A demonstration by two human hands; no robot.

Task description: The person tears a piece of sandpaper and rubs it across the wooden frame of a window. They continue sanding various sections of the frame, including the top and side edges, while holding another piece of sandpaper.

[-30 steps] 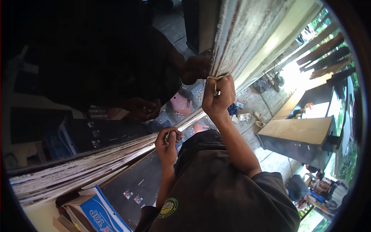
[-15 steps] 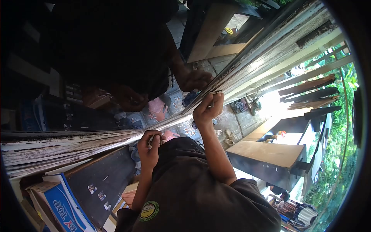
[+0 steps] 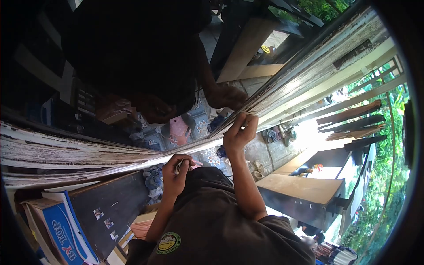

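Observation:
A long frame (image 3: 309,77) with worn, streaked white paint runs across the view, and dark reflective glass (image 3: 110,53) lies beyond it. My right hand (image 3: 238,134) is closed in a pinch at the frame's edge, around a small pale piece, perhaps folded cloth or paper. Lower and to the left, my left hand (image 3: 176,174) has its fingers curled round another small pale scrap, just in front of the frame. The fingers mostly cover both pieces, so their kind cannot be made out. A dim reflection of my arms and hands shows in the glass.
At lower left, a blue and white box (image 3: 66,234) stands beside a dark panel (image 3: 110,212). Crumpled cloth (image 3: 153,181) lies near it. Shoes (image 3: 274,134) sit on the floor at right, by a wooden cabinet (image 3: 300,187). Green plants (image 3: 393,154) grow beyond.
The view has shifted slightly, so the frame's left part appears higher. Both hands appear a little lower and further right, still closed and near the frame.

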